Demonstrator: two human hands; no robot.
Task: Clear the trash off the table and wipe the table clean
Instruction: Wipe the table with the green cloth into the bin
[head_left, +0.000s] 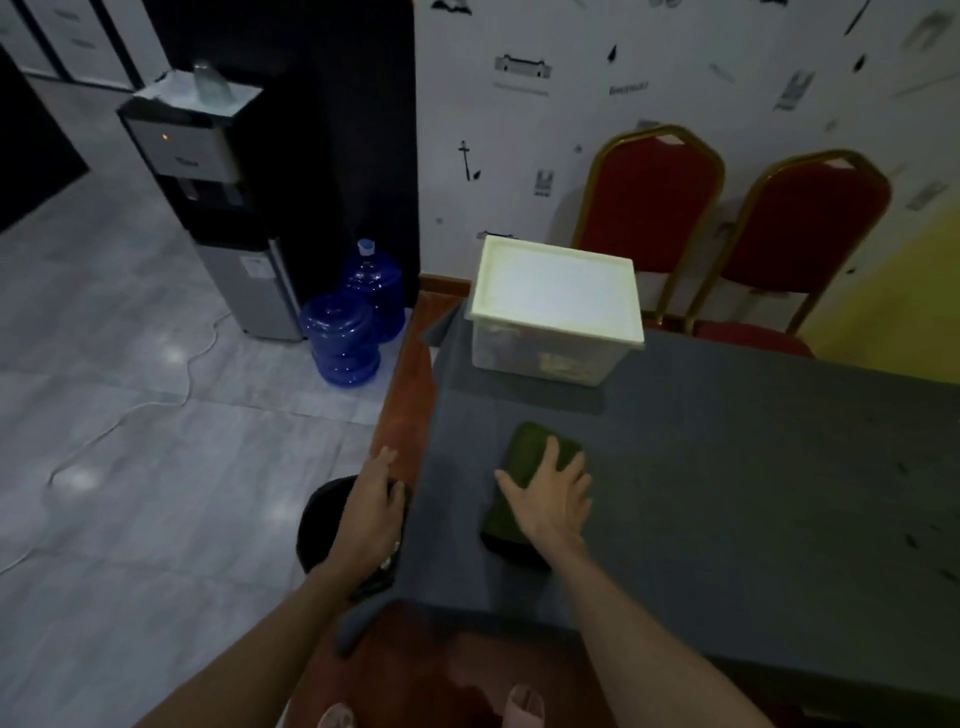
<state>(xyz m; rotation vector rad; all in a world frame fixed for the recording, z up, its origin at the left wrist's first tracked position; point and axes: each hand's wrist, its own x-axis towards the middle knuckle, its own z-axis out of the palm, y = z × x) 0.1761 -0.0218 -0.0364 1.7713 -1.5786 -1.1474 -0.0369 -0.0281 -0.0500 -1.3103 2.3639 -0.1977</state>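
A green cloth (524, 457) lies flat on the grey tablecloth (727, 467) near the table's left edge. My right hand (553, 499) presses on it with fingers spread and straight. My left hand (371, 512) rests at the table's left edge, above a black trash bin (322, 514) that stands on the floor beside the table. Its fingers lie over the bin's rim where the tablecloth hangs down; whether they grip the rim is hidden. Small dark specks (909, 540) lie on the tablecloth at the far right.
A clear plastic box with a white lid (558, 306) stands on the table's far left corner. Two red chairs (727, 234) are behind the table against the wall. Two blue water jugs (353, 322) and a water dispenser (218, 208) stand on the tiled floor at left.
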